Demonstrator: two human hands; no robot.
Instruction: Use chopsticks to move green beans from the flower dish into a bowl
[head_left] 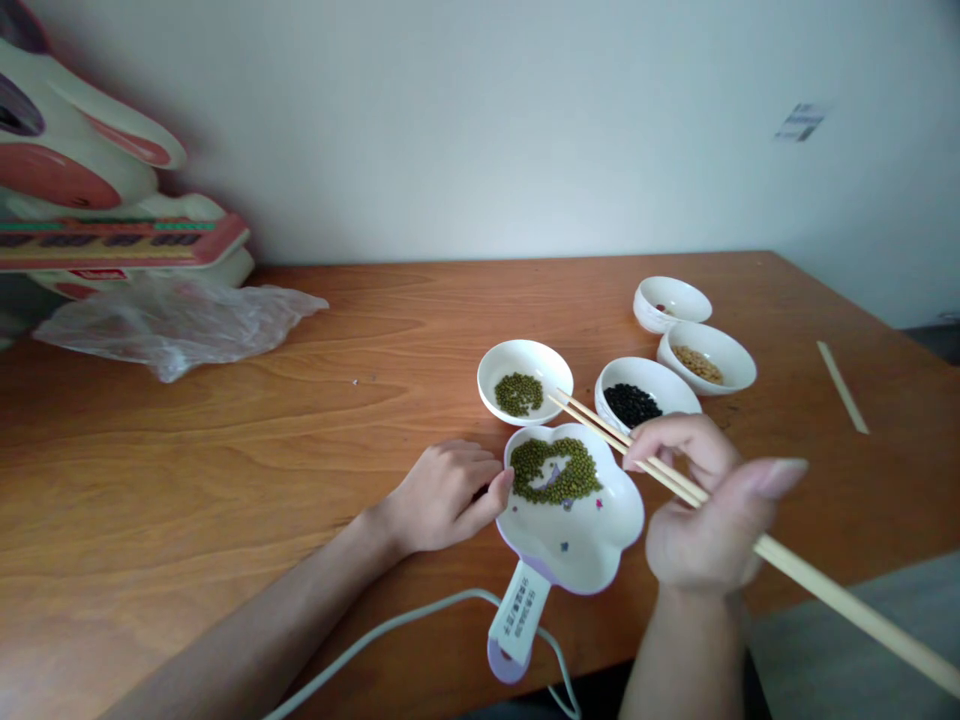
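Observation:
My right hand (701, 510) is closed round a pair of wooden chopsticks (840, 595). Their tips are close together above the right rim of a white bowl (495, 405), which holds some mung beans (519, 394). Nearer to me lies a white flower-shaped dish (592, 560) with a purple edge and a labelled handle; more mung beans (577, 475) are spread over its far half. At the dish's left rim, my left hand (454, 495) has curled fingers, with the thumb and forefinger against the rim. Whether anything lies between the chopstick tips is too small to tell.
To the right stand white bowls with black beans (631, 405), yellow beans (697, 364) and, farthest back, a few reddish bits (661, 308). A pale strip (843, 387) lies far right. A cable (390, 625) runs beneath the handle. Back left are a plastic bag (187, 325) and a toy keyboard (112, 245).

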